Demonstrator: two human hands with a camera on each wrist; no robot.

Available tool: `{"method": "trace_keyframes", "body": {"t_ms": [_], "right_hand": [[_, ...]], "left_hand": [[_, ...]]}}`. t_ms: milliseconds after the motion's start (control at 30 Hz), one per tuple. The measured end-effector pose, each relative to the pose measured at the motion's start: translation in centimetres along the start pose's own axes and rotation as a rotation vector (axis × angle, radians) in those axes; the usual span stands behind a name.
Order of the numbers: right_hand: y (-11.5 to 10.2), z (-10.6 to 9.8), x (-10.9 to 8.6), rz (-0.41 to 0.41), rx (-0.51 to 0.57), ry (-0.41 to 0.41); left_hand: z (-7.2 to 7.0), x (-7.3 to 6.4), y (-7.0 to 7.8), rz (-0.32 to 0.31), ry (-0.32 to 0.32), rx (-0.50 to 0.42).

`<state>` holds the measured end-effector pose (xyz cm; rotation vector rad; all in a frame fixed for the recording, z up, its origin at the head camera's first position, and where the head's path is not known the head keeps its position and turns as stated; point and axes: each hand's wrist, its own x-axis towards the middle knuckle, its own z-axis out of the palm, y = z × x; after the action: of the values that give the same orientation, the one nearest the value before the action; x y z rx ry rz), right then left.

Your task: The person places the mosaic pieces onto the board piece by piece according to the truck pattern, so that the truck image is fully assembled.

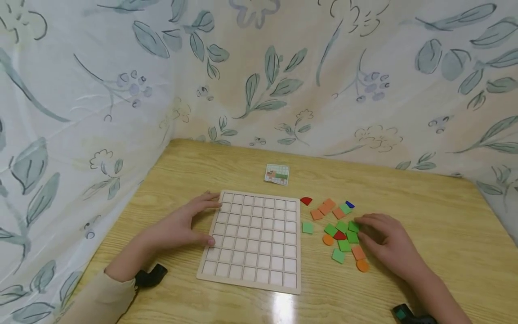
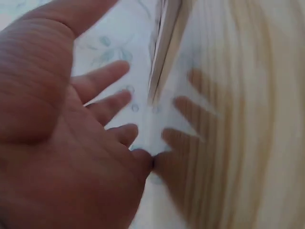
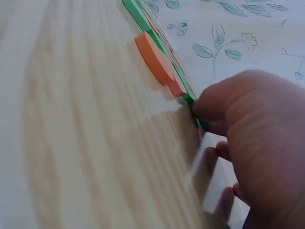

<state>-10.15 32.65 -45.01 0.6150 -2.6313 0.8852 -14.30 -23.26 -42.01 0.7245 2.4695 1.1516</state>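
A pale wooden grid board of square cells lies flat on the table. My left hand is at its left side, fingers and thumb spread, their tips at the board's edge; in the left wrist view the left hand has its fingers apart, holding nothing. Right of the board lie loose coloured tiles. My right hand is at the right of this group, pinching a green square tile between thumb and forefinger. In the right wrist view, the right hand's fingertips partly hide the green piece.
Around the right hand lie green squares, orange squares, orange round pieces, red wedge pieces and a blue piece. A small picture card lies behind the board. Patterned cloth hangs behind the table.
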Motion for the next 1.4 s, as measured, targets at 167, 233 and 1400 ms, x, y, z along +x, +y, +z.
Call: {"method": "trace_keyframes", "body": {"t_ms": [167,233,1400], "right_hand": [[0.1,0.1,-0.1,0.037,-0.03,-0.005],[0.0,0.1,-0.2,0.048,-0.031,-0.006],[-5.9,6.0,3.4,-0.192,0.121,0.039]], "left_hand": [[0.8,0.0,-0.6,0.025,-0.038,0.067],[0.9,0.1,-0.7,0.046,-0.041,0.099],[0.5,0.9,-1.5,0.164,-0.025,0.236]]}}
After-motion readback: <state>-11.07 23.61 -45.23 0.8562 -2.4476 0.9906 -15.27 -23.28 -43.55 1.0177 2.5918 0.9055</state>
